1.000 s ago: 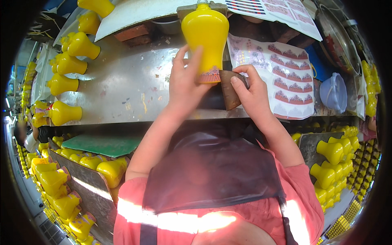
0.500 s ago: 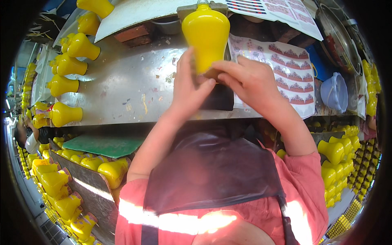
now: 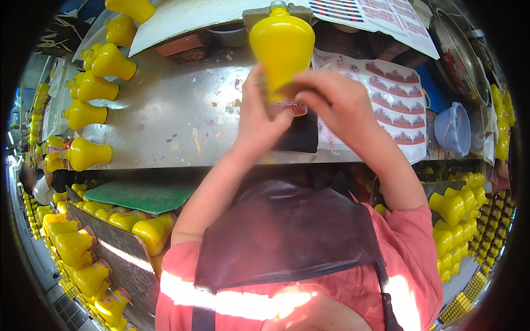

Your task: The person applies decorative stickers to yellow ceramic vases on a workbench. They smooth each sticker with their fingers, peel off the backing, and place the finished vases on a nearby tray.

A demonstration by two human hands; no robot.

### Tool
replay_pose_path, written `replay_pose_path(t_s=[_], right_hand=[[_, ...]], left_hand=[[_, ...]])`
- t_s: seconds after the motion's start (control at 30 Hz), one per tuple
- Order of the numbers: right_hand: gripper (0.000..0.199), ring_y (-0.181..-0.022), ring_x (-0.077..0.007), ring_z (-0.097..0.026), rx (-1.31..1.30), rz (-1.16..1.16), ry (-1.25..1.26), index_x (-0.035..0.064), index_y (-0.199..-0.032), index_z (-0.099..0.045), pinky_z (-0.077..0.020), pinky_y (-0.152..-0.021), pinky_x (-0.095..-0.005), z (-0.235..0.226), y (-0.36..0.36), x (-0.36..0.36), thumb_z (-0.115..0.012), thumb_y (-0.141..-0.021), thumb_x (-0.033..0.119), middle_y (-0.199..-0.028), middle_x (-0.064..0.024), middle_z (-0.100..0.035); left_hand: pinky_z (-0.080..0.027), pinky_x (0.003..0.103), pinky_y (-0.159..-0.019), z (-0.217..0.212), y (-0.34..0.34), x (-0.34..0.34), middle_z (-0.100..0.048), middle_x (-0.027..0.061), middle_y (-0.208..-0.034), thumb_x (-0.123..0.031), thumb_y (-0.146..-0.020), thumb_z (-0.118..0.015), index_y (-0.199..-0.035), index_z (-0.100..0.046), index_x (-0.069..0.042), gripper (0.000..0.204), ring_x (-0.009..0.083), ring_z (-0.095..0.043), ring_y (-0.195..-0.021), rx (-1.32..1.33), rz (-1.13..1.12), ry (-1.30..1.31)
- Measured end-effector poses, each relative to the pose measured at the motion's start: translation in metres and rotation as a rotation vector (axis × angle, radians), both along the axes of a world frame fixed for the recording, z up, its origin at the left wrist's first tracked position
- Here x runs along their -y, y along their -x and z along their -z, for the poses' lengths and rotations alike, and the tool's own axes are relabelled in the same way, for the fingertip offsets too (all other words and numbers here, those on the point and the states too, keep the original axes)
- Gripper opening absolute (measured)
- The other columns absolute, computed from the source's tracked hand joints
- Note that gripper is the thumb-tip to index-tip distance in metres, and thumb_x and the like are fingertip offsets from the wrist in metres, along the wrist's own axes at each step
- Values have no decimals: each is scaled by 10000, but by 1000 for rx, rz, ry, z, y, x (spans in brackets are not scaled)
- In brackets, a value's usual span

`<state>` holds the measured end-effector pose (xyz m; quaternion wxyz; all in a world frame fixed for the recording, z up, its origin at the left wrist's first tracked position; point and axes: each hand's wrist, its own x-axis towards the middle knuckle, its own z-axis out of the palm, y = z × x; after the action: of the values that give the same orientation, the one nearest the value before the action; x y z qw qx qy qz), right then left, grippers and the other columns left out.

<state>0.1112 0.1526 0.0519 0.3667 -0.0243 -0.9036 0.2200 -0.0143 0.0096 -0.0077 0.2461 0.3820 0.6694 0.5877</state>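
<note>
In front of me lies a glossy yellow bottle, its clear neck pointing away and resting in a notched block. A patterned band, like the printed decals nearby, shows around its near end. My left hand curves round that end, fingers on the left side and thumb at the band. My right hand reaches over the bottle from the right, its fingers bent together just above the band. Something brownish and blurred is at the right fingertips; I cannot make it out. Below the bottle is a black block.
A decal sheet lies right of the bottle, beside a light blue bucket. Several yellow bottles line the metal bench's left side. More bottles stand below, near a green board. Another person is far left.
The patterned band on the bottle's near end has come into sight between my hands. My right hand has shifted slightly, its fingers now bent higher over the bottle. The left hand stays nearly in place.
</note>
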Motion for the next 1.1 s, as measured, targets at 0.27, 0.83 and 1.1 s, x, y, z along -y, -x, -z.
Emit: replay_pose_path(t_s=[0.27,0.83,1.1], right_hand=[[242,-695,-270,-644,234,-114,-327,130,-1018,-665,-513,-617,-394,-29,21,13,-729,-786,111,-795,-79,-592],[319,-705,-285,-671,221,158,-83,99,-1148,-723,-527,-595,-371,-9,-22,3,-797,-839,121,-813,-114,-662],[237,-658,-279,-710,243,301,389,65,-1057,-658,-541,-614,-368,6,-27,41,-762,-873,172,-794,-141,-708]], left_hand=[[-522,425,-1037,2,-1,2,-404,207,-1462,-95,-744,-836,-1572,-216,-46,1035,340,-491,-1343,-52,13,-38],[-441,465,-1102,8,1,3,-471,252,-1477,-171,-689,-918,-1560,-374,-110,1028,432,-517,-1320,-581,-72,-29],[-469,442,-1063,-12,-11,1,-424,228,-1524,-153,-769,-863,-1566,-393,-93,928,377,-582,-1232,-848,-186,98]])
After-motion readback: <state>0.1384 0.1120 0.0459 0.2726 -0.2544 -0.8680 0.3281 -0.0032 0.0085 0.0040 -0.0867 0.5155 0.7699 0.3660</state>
